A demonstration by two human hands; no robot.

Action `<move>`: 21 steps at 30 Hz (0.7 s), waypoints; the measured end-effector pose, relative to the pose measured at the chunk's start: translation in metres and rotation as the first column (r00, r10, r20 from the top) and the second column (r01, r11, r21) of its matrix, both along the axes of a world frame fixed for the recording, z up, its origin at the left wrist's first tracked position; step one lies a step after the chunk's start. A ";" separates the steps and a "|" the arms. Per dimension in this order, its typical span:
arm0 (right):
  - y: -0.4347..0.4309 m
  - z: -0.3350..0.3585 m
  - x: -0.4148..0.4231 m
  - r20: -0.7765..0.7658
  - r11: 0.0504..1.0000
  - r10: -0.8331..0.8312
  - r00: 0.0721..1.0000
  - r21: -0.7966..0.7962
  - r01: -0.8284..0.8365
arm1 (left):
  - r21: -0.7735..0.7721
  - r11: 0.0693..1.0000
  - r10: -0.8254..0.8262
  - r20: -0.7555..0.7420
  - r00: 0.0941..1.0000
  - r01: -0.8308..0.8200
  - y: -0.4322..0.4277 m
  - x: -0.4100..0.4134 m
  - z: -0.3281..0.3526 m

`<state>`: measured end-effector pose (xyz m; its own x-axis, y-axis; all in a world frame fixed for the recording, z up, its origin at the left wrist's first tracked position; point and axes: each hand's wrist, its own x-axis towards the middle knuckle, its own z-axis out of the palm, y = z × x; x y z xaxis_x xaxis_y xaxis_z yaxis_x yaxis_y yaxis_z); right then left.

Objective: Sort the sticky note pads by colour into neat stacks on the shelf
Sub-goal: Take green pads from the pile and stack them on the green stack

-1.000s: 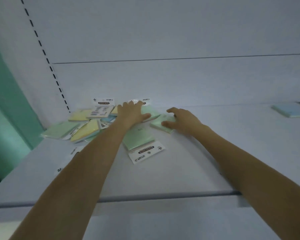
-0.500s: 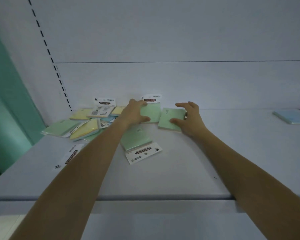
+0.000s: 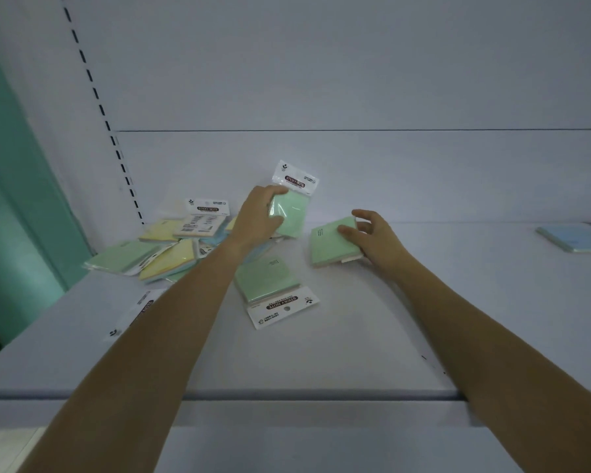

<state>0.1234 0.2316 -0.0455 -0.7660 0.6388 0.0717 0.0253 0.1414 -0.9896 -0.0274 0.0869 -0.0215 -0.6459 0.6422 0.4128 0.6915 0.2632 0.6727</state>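
My left hand (image 3: 257,216) grips a green sticky note pad (image 3: 292,213) lifted off the shelf, its white header card pointing up. My right hand (image 3: 372,238) pinches a second green pad (image 3: 331,245) that lies tilted on the shelf to the right. A third green pad (image 3: 267,279) lies flat just below my left wrist, its header card toward me. At the back left sits a loose heap of yellow, green and blue pads (image 3: 171,244). A blue pad (image 3: 575,237) lies far right on the white shelf (image 3: 355,353).
The shelf's back wall (image 3: 389,172) rises right behind the pads. A slotted upright (image 3: 116,145) and a teal wall (image 3: 17,199) border the left side. A loose white header card (image 3: 140,310) lies near the left forearm.
My left hand has lifted its green pad up off the shelf. My right hand has drawn the other green pad to the right, away from the heap.
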 end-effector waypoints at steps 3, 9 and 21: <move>0.002 0.001 -0.002 0.017 0.985 0.128 0.992 -0.121 -0.125 | 0.093 0.996 -0.009 0.037 0.999 0.005 -0.003 0.002 0.004; 0.003 0.012 0.008 -0.082 0.993 0.031 0.996 -0.109 -0.040 | 0.183 0.983 -0.047 0.141 0.989 0.021 -0.008 -0.003 0.005; 0.062 0.041 0.124 -0.084 0.986 -0.146 0.986 -0.087 0.139 | 0.284 0.947 -0.217 0.229 0.949 0.148 0.065 0.081 0.021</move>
<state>0.2475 0.2931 -0.0042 -0.6597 0.7473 0.0797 -0.0501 0.0621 -0.9968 0.0534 0.1518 -0.0006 -0.6325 0.6514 0.4190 0.5083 -0.0591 0.8592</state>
